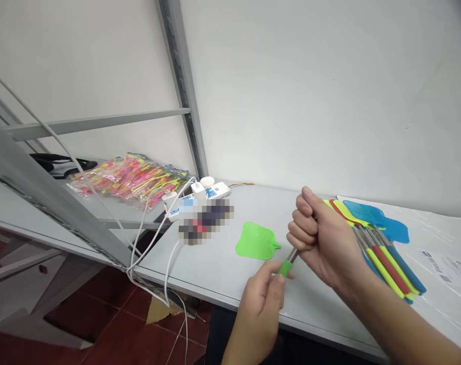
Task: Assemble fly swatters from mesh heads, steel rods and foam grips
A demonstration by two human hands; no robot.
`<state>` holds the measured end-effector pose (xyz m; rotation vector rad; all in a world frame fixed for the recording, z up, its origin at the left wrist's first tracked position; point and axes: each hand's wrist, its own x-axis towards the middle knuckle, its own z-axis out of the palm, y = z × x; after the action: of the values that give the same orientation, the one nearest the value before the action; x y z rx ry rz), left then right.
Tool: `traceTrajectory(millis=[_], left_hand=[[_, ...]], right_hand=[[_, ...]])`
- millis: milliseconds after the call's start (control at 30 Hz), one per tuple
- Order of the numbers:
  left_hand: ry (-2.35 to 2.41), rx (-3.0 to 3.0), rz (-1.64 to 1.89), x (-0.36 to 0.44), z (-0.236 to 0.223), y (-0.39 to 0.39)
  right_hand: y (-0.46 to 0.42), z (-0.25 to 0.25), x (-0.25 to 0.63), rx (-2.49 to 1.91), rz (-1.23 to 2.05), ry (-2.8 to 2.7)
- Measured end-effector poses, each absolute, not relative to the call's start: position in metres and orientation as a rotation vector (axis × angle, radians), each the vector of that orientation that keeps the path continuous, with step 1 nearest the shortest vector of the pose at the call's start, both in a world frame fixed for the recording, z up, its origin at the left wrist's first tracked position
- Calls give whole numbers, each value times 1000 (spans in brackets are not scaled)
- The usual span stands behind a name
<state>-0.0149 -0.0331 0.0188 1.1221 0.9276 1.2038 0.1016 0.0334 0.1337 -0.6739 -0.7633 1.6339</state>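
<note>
My left hand (263, 299) is closed around the green grip of a fly swatter handle (286, 267). Higher up, my right hand (310, 228) makes a fist around the handle's metal rod, whose upper end is hidden in the fingers. A detached green fly swatter head (258, 240), perforated and with a short stem, lies flat on the table just left of my hands. Beyond my right wrist is a pile of fly swatters (386, 253) with blue, red and yellow-green grips and heads.
A white plastic bag with a label (443, 268) lies under the pile. To the left are a power strip (219, 190) with chargers, white cables (169, 271), a blurred-out object (205, 220) and a metal shelf post (183, 86). Colourful bagged items (131, 177) lie beyond the post.
</note>
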Motion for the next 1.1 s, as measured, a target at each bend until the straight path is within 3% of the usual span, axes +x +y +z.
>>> traceTrajectory(millis=[633, 867, 967, 1100], left_hand=[[1022, 1215, 1173, -25, 27, -44], [891, 1004, 1177, -43, 27, -38], [900, 978, 1240, -51, 27, -33], [917, 922, 1309, -58, 22, -27]], right_hand=[[12, 109, 73, -604, 1704, -735], [20, 96, 67, -682, 1790, -1040], [36, 87, 80, -909, 1559, -1518], [68, 60, 99, -1386, 845, -2044]])
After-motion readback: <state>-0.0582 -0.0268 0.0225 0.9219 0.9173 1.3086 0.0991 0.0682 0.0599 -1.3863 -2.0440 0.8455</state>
